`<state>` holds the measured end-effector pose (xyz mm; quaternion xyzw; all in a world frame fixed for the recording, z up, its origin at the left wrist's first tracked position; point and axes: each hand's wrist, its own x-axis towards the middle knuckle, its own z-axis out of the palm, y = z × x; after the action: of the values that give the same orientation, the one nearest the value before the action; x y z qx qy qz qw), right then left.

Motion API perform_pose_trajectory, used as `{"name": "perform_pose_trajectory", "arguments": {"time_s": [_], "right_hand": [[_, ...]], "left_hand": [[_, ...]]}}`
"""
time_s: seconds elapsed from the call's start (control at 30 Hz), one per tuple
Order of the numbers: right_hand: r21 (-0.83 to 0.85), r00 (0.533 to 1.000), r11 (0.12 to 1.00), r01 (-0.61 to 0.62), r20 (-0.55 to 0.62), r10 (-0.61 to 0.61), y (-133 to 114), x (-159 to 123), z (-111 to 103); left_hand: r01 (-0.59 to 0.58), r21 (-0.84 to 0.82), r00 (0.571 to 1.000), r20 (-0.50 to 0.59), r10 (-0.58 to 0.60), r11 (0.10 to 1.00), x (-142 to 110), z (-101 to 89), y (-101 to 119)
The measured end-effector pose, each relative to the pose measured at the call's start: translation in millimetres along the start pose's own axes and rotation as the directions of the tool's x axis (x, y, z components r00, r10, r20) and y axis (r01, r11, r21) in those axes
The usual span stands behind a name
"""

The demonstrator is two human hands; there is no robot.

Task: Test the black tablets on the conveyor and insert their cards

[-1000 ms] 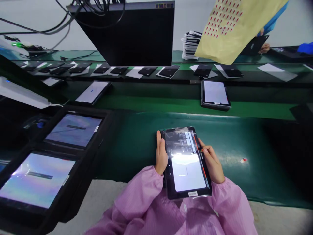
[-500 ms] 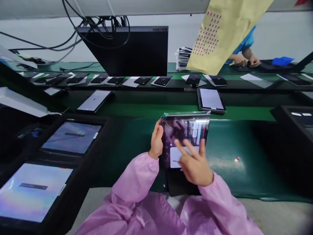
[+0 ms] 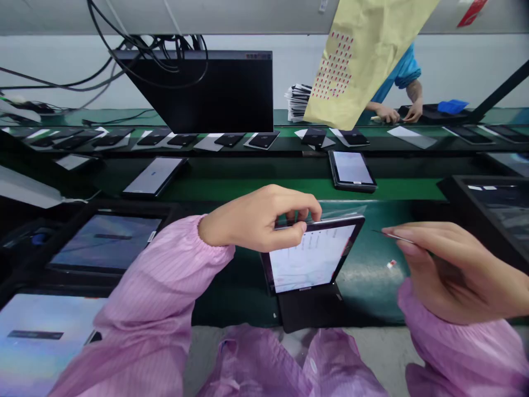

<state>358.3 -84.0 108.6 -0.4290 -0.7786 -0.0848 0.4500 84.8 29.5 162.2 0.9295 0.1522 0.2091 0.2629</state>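
Note:
A tablet (image 3: 311,259) with a lit white screen is propped up at a tilt, its lower edge on a black flat piece (image 3: 312,309). My left hand (image 3: 268,218) pinches the tablet's upper edge, thumb on the screen side and fingers behind. Clear film sticks out along that edge. Off to the right and apart from the tablet, my right hand (image 3: 450,264) pinches a thin metal pin (image 3: 397,237) between thumb and fingertips, its point toward the tablet. Between them on the green mat (image 3: 367,298) lies a small red and white piece (image 3: 391,264).
Lit tablets (image 3: 108,241) sit in black frames at left. A black frame (image 3: 496,204) stands at right. Behind lie another tablet (image 3: 154,175), a tablet stack (image 3: 353,168) and a shelf row of black devices. A monitor (image 3: 206,91) and yellow sheet (image 3: 363,60) hang ahead; a co-worker's hands (image 3: 397,114) work beyond.
The tablet has gone from lying back in my hands to standing more upright. My left hand moved from its side to its top edge. My right hand left the screen and moved right.

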Motion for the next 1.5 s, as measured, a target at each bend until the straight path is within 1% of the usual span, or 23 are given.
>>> {"name": "perform_pose_trajectory", "arguments": {"time_s": [0.07, 0.13, 0.23, 0.37, 0.43, 0.5, 0.6, 0.67, 0.73, 0.8, 0.87, 0.9, 0.93, 0.97, 1.03, 1.07, 1.1, 1.17, 1.27, 1.4, 1.5], "right_hand": [[0.044, 0.999, 0.999, 0.031, 0.017, -0.032, -9.9, 21.3, 6.8], [0.061, 0.997, 0.996, 0.066, 0.043, -0.068, -15.3, 32.8, 9.8], [0.016, 0.995, 0.996, 0.087, 0.038, -0.087, -16.7, 40.3, 7.5], [-0.031, 0.984, 0.987, 0.156, 0.093, -0.153, -18.1, 50.3, 0.4], [-0.016, 0.985, 0.99, 0.143, 0.097, -0.141, -19.2, 53.6, -1.5], [-0.002, 0.992, 0.995, 0.102, 0.081, -0.102, -18.4, 53.6, -1.6], [0.016, 0.993, 0.998, 0.058, 0.107, -0.059, -13.2, 49.9, -0.6], [0.029, 0.99, 0.999, 0.04, 0.136, -0.044, -10.0, 48.6, -0.1], [0.049, 0.985, 0.998, 0.046, 0.164, -0.053, -10.0, 50.7, 0.7], [0.061, 0.973, 0.995, 0.08, 0.212, -0.092, -14.1, 56.3, 2.8], [0.068, 0.954, 0.988, 0.141, 0.256, -0.153, -21.0, 63.9, 7.2], [0.07, 0.944, 0.983, 0.172, 0.273, -0.185, -24.7, 67.7, 10.2], [0.073, 0.933, 0.977, 0.201, 0.289, -0.214, -28.0, 71.2, 13.7], [0.079, 0.922, 0.971, 0.225, 0.304, -0.238, -30.7, 74.2, 17.5], [0.093, 0.906, 0.962, 0.257, 0.323, -0.273, -33.8, 78.6, 25.0], [0.1, 0.898, 0.958, 0.269, 0.332, -0.287, -34.2, 80.1, 28.1], [0.111, 0.891, 0.953, 0.281, 0.339, -0.302, -33.9, 81.2, 30.6], [0.131, 0.875, 0.946, 0.297, 0.359, -0.324, -32.2, 83.2, 33.4], [0.146, 0.844, 0.94, 0.31, 0.414, -0.342, -29.6, 87.0, 33.2], [0.16, 0.812, 0.922, 0.352, 0.437, -0.386, -29.4, 93.5, 32.5], [0.162, 0.786, 0.919, 0.361, 0.478, -0.393, -30.4, 97.5, 33.7]], "left_hand": [[-0.021, 0.093, 0.999, 0.039, 0.017, 0.995, 5.5, 0.6, 8.1], [-0.029, 0.137, 0.998, 0.051, 0.022, 0.99, 7.0, 4.1, 11.0], [-0.023, 0.164, 0.998, 0.062, 0.013, 0.986, 6.4, 8.1, 12.4], [-0.037, 0.173, 0.995, 0.101, 0.019, 0.984, 11.6, 10.3, 18.6], [-0.05, 0.165, 0.991, 0.132, 0.028, 0.985, 17.9, 12.3, 21.8], [-0.053, 0.139, 0.986, 0.162, 0.03, 0.989, 25.1, 15.1, 23.1], [-0.039, 0.058, 0.98, 0.199, 0.026, 0.998, 33.3, 18.7, 21.8], [-0.031, 0.006, 0.981, 0.189, 0.029, 0.999, 35.1, 19.0, 20.9], [-0.03, -0.028, 0.989, 0.145, 0.033, 0.999, 33.2, 17.4, 21.5], [-0.006, -0.056, 0.995, 0.095, 0.011, 0.998, 27.0, 15.4, 23.9], [0.066, -0.089, 0.998, 0.014, -0.065, 0.994, 17.2, 15.5, 27.7], [0.111, -0.109, 0.991, -0.058, -0.117, 0.988, 11.3, 17.0, 29.8], [0.151, -0.133, 0.973, -0.153, -0.171, 0.98, 5.3, 19.4, 31.8], [0.183, -0.159, 0.941, -0.258, -0.22, 0.97, -0.6, 22.7, 33.5], [0.216, -0.202, 0.852, -0.439, -0.285, 0.955, -10.9, 30.7, 35.9], [0.216, -0.21, 0.813, -0.503, -0.295, 0.953, -14.9, 34.9, 36.5], [0.21, -0.208, 0.783, -0.549, -0.292, 0.955, -17.8, 38.7, 36.6], [0.183, -0.186, 0.746, -0.613, -0.259, 0.965, -21.0, 45.1, 35.6], [0.125, -0.145, 0.707, -0.681, -0.191, 0.981, -20.8, 51.1, 32.4], [0.082, -0.08, 0.681, -0.723, -0.115, 0.993, -19.0, 54.5, 29.3], [0.075, -0.068, 0.671, -0.735, -0.101, 0.995, -19.4, 55.6, 28.5]]}}
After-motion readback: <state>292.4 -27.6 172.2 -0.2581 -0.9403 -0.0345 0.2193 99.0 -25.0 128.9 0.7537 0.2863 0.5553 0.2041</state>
